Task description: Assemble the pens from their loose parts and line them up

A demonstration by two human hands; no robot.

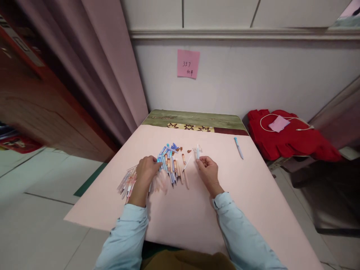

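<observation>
A heap of pen parts (pixel 170 165), blue, brown and clear, lies in the middle of the pink table (pixel 174 213). My left hand (pixel 146 170) rests on the left side of the heap, fingers curled round a blue pen barrel. My right hand (pixel 207 169) sits just right of the heap, its fingers pinched on a clear pen tube (pixel 197 151) that stands upright. A thin refill (pixel 186 163) lies between the two hands. More clear barrels (pixel 127 181) lie to the left of my left wrist.
One assembled light-blue pen (pixel 238 147) lies alone at the far right of the table. A red cloth (pixel 289 138) with a white cable and pink note sits beside the table. A curtain (pixel 107 67) hangs at the left, and a pink sticky note (pixel 188 63) is on the wall.
</observation>
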